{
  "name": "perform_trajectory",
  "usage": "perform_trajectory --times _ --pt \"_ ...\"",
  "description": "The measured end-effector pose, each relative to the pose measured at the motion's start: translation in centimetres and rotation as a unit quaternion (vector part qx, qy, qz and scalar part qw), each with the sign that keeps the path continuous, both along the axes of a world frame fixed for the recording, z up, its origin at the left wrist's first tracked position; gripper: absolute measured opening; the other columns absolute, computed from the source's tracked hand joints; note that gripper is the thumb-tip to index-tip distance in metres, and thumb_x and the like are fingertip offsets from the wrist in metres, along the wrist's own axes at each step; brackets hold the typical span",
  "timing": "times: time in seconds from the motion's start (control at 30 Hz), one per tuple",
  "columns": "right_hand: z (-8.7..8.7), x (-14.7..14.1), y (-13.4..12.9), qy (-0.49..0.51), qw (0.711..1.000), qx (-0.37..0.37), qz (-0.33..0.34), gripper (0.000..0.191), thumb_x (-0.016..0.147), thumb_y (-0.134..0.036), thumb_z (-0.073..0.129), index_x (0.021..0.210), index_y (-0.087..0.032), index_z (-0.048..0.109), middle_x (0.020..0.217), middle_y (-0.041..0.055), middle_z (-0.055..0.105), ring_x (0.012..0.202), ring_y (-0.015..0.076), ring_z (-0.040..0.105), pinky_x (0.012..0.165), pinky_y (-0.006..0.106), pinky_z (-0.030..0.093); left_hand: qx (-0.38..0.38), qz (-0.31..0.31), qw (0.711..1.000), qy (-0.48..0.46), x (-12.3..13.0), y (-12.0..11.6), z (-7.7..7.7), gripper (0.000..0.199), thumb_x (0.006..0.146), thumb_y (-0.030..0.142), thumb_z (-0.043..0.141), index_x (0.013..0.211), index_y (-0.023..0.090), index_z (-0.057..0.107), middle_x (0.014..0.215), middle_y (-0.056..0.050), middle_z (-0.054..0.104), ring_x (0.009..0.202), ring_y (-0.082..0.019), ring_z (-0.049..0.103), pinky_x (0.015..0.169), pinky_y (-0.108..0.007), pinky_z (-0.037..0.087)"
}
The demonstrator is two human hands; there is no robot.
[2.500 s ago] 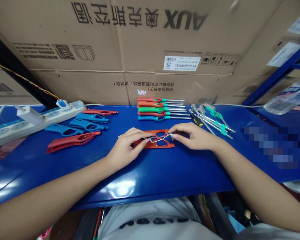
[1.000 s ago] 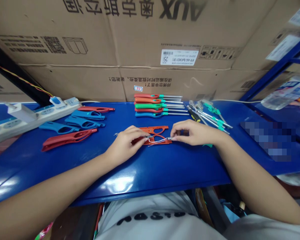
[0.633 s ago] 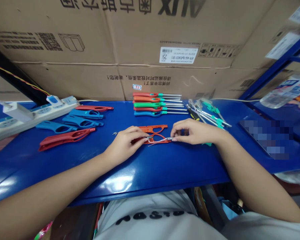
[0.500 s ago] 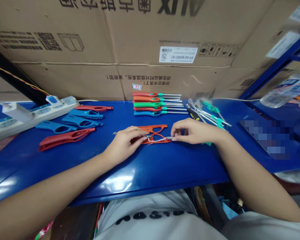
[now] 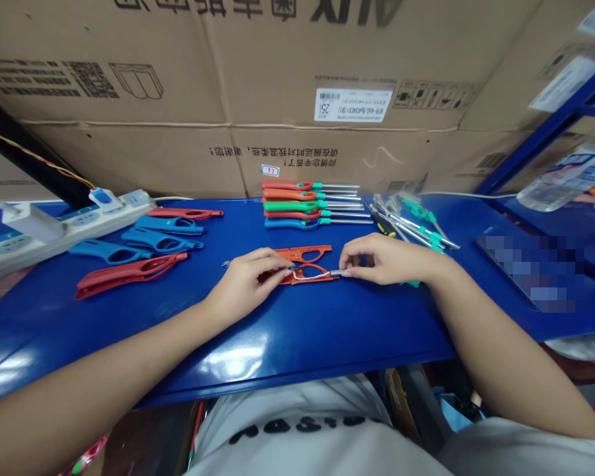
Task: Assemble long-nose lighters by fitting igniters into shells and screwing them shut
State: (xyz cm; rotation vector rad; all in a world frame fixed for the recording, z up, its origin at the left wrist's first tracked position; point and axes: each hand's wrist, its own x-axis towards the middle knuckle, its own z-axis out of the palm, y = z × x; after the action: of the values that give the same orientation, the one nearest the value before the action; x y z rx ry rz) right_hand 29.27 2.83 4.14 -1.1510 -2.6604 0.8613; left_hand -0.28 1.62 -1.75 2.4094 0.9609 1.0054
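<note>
Two orange handle halves, the back one and the front one, lie side by side on the blue table. My left hand pinches a small dark part over the left end of the front half. Opposite it, my right hand has thumb and fingertips closed on a small grey metallic part at the right end. A thin white wire runs between the two parts, across the front half. Small thin pins show just left of my left hand.
Finished-looking lighters are stacked at the back, beside metal tubes with green pieces. Blue and red handle shells lie left, near a white power strip. A cardboard box stands behind; a bottle is at right.
Both hands keep nearly the same place and grip. The wire lies slightly differently over the front orange half, and the view has shifted a little.
</note>
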Motion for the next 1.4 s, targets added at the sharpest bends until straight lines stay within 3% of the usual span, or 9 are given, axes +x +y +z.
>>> perform_trajectory --times 0.67,1.03,1.2,1.4 --pt "-0.27 0.04 0.26 -0.024 1.0 0.008 0.017 0.018 0.092 -0.03 0.062 0.092 -0.018 0.076 0.091 0.0064 0.074 0.082 0.0187 0.066 0.072 0.03 0.049 -0.009 -0.013 1.0 0.013 0.2 0.11 0.21 0.015 0.095 0.023 0.063 0.101 0.018 0.075 0.098 -0.007 0.073 0.084 -0.016 0.07 0.077 -0.028 0.057" --pt "-0.53 -0.01 0.3 -0.028 0.998 0.057 0.006 0.012 0.09 -0.028 0.066 0.094 -0.019 0.073 0.089 0.0045 0.072 0.079 0.0178 0.063 0.069 0.029 0.046 -0.007 -0.016 1.0 0.022 0.2 0.02 0.39 0.018 0.097 0.026 0.06 0.101 0.018 0.075 0.098 -0.007 0.074 0.086 -0.018 0.071 0.078 -0.03 0.058" --pt "-0.63 -0.06 0.3 -0.02 0.997 0.073 0.025 0.013 0.092 -0.027 0.065 0.092 -0.019 0.075 0.093 0.0059 0.073 0.088 0.0204 0.065 0.078 0.031 0.047 -0.007 -0.015 1.0 0.027 0.18 0.03 0.53 0.02 0.097 0.029 0.058 0.101 0.019 0.075 0.1 -0.007 0.075 0.089 -0.019 0.072 0.08 -0.032 0.059" --pt "-0.72 -0.06 0.34 -0.021 0.997 0.076 0.022 0.015 0.092 -0.025 0.064 0.093 -0.018 0.077 0.093 0.0066 0.073 0.088 0.0201 0.065 0.078 0.03 0.047 -0.008 -0.012 0.999 0.03 0.11 0.16 0.43 0.021 0.098 0.029 0.058 0.101 0.019 0.076 0.1 -0.007 0.075 0.089 -0.019 0.072 0.079 -0.031 0.059"
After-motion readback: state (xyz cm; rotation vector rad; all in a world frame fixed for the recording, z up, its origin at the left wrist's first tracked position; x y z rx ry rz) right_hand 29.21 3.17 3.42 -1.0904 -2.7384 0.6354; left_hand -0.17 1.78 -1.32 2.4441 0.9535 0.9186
